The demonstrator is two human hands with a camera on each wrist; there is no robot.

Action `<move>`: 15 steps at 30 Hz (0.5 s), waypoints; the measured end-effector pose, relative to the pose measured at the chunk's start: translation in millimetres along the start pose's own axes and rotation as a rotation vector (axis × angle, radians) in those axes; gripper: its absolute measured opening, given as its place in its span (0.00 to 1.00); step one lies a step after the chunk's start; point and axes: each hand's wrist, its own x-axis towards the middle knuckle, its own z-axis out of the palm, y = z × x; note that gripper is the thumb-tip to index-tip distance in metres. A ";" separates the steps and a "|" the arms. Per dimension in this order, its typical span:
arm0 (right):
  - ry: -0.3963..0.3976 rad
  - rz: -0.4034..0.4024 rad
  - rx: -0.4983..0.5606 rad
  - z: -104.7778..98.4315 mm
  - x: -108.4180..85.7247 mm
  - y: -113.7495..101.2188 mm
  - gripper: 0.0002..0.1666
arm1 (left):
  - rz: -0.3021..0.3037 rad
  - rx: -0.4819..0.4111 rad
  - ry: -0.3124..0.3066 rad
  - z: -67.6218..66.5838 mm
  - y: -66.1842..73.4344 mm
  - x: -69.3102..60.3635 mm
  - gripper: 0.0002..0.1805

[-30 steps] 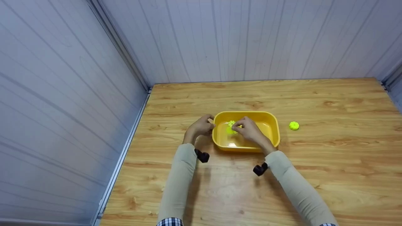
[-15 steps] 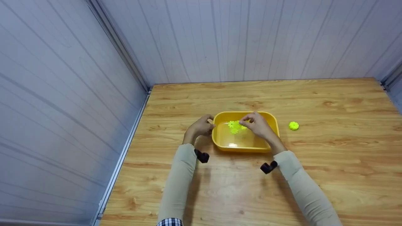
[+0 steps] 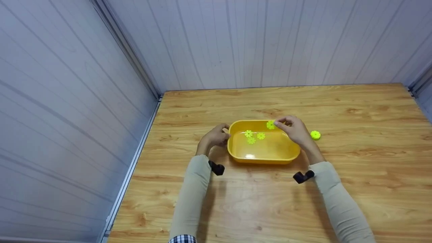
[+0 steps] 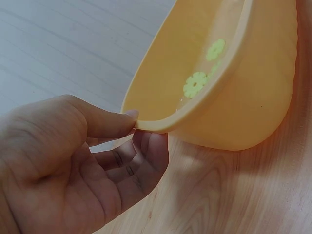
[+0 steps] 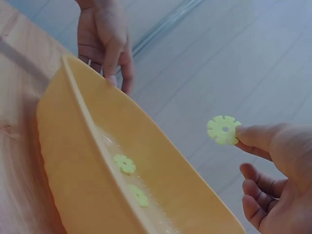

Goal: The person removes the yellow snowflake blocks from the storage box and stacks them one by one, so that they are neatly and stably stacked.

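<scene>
A yellow plastic basin (image 3: pixel 270 160) stands on the wooden table. My left hand (image 3: pixel 216 135) pinches its left rim between thumb and fingers, as the left wrist view shows closely. Inside on the bottom lie three bright yellow-green notched discs, among them one at the left (image 3: pixel 248 133) and one to its right (image 3: pixel 261 136). My right hand (image 3: pixel 295 130) is above the basin's far right part. Between its thumb and index finger it pinches another notched disc (image 5: pixel 224 130), flat and round with a hole in the middle; the other fingers are curled loosely.
A small stack of yellow-green notched discs (image 3: pixel 315 135) sits on the wooden table (image 3: pixel 256 199) just right of the basin. A pale panel wall (image 3: pixel 216 47) rises behind the table, and another one (image 3: pixel 67 111) stands at the left.
My right hand has moved right and up from the basin's middle, with a notched disc now visible in its pinch. The discs on the bottom have come into view. My left hand stays put.
</scene>
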 end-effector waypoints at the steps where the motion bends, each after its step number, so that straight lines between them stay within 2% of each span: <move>1: 0.011 0.001 0.008 -2.4 -0.4 0.5 0.25 | 0.000 0.001 0.001 -0.1 0.0 0.0 0.20; 11: 0.118 0.013 0.120 -25.0 -6.4 8.8 0.27 | -0.002 0.008 0.013 0.0 -0.2 -1.0 0.20; 15: 0.155 0.028 0.132 -34.6 -8.5 15.8 0.27 | 0.008 0.001 -0.001 -0.2 -0.3 -1.9 0.20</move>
